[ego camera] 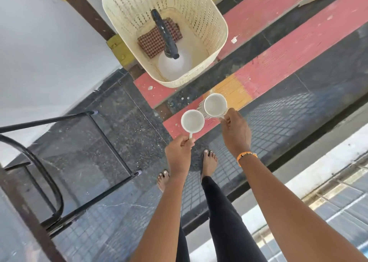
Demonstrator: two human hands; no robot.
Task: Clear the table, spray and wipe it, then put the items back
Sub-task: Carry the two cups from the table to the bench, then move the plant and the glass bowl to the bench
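At the far left a black metal chair frame point(59, 162) stands on the dark tiled floor point(123, 126). Further right, on the far plank of the red-painted bench point(278, 62), sits a cream perforated basket point(199, 12). Inside it a white spray bottle point(175, 64) with a black trigger head stands toward the near wall, and a checked cloth point(151, 40) lies flat on the basket's bottom behind the bottle.

Nearer, over the bench's near plank, the left hand point(179, 152) is closed on the handle of a white cup point(192, 120), held upright with its mouth open to the camera. Just right of it, and nearly touching it, the right hand point(235, 130) pinches the handle of a second white cup point(215, 104), also upright, over a yellow patch of the plank. Whether either cup rests on the wood cannot be told. An orange bracelet point(247, 155) circles the right wrist. Bare feet show on the floor below the hands.
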